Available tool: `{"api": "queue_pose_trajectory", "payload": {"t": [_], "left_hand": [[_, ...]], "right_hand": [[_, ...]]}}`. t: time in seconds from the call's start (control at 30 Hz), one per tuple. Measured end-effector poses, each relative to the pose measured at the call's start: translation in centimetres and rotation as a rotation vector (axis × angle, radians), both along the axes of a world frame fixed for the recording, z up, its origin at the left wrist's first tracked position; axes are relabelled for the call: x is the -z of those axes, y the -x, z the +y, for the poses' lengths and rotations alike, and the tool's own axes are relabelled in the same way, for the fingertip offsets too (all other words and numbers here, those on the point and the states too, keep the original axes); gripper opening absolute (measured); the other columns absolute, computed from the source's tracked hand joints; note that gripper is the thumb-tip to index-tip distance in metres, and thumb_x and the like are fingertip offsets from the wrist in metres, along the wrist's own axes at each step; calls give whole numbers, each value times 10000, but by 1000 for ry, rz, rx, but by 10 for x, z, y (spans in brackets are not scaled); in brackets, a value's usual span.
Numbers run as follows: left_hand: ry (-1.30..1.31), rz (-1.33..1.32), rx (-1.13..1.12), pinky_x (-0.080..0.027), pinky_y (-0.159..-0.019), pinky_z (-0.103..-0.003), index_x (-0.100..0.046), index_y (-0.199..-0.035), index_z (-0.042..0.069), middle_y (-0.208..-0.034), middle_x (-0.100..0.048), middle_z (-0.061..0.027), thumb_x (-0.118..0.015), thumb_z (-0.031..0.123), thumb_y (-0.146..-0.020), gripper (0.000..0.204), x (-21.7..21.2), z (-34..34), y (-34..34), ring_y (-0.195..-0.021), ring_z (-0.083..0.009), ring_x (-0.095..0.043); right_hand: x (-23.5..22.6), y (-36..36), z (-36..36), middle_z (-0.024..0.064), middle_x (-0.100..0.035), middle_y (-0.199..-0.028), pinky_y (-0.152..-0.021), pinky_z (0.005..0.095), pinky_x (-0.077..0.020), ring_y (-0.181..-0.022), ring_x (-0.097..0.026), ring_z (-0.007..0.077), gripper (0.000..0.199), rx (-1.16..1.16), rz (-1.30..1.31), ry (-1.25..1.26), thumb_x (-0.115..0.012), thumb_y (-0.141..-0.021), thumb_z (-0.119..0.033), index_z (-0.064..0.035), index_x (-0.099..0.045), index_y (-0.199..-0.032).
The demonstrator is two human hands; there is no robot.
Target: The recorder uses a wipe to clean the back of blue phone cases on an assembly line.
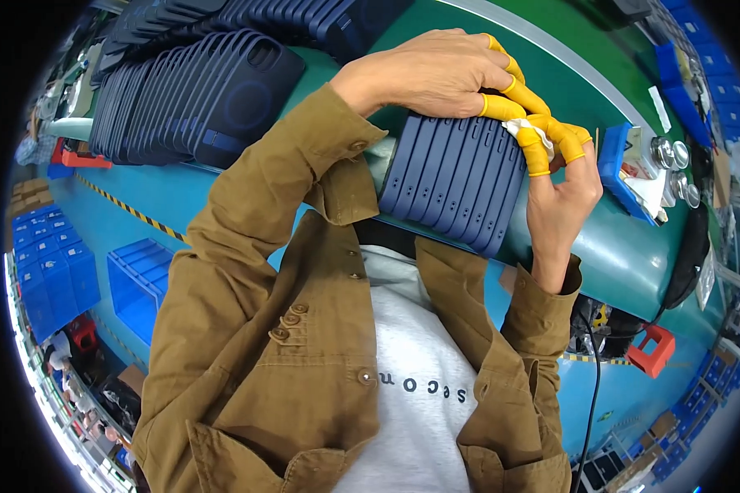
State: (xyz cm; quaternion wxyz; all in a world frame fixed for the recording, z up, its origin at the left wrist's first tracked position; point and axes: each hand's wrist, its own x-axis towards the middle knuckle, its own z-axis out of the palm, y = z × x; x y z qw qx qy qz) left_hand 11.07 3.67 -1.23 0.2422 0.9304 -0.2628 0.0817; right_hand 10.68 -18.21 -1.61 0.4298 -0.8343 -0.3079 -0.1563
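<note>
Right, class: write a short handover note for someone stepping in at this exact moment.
Left hand: rests on top of the row of dark blue cases, fingers in yellow cots.
Right hand: at the row's right end, pinching a small white cloth with the left fingertips.
Cases stand on edge on the green bench; a bigger dark stack lies to the left.
Done and left: cannot tell.

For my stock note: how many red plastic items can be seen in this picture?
3: red stand lower right, red tray upper left, red box lower left. Others may be hidden.
</note>
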Motion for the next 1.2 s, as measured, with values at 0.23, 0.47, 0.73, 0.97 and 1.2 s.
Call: {"api": "queue_pose_trajectory", "payload": {"t": [0.23, 0.47, 0.73, 0.97, 1.2], "left_hand": [[33, -12, -31, -502, -816, -397, -735, -1221, 272, -1014, -694, -14, -591, 391, -975, 308, 1, -1, 0, -1006, -254, -607], [58, 15, -67, -516, -802, -398, -740, -1201, 315, -990, -691, -15, -601, 427, -969, 293, 1, -1, 2, -967, -257, -621], [45, -26, -80, -519, -804, -397, -754, -1162, 223, -998, -692, -26, -601, 397, -970, 301, 6, 2, 4, -979, -254, -626], [412, -215, -245, -472, -969, -345, -671, -1300, 175, -1207, -680, -60, -577, 327, -1011, 340, 9, -6, 10, -1100, -249, -616], [1014, 44, -673, -400, -1048, -395, -582, -1323, -19, -1231, -628, -211, -479, 316, -1046, 447, 65, -17, 77, -1198, -363, -541]], "right_hand": [[-10, 28, 1, 123, -620, -911, -695, 402, -470, -831, -579, 330, 234, -34, -138, 131, -796, -753, -27, -11, -721, -974], [-21, 70, 2, 95, -593, -869, -648, 394, -469, -788, -565, 311, 309, -236, -175, 196, -810, -685, -17, -33, -719, -979], [-38, 86, -24, 96, -693, -881, -617, 335, -496, -709, -617, 246, 203, -164, 10, 5, -832, -791, -119, -37, -707, -926], [12, 37, -24, 105, -662, -807, -560, 259, -484, -650, -616, 116, 200, 62, 721, -108, -571, -930, 60, 47, -628, -1121], [14, 34, -13, 150, -650, -775, -589, 318, -481, -633, -594, 178, 273, 53, 556, -34, -558, -858, 84, 66, -617, -1124]]}}
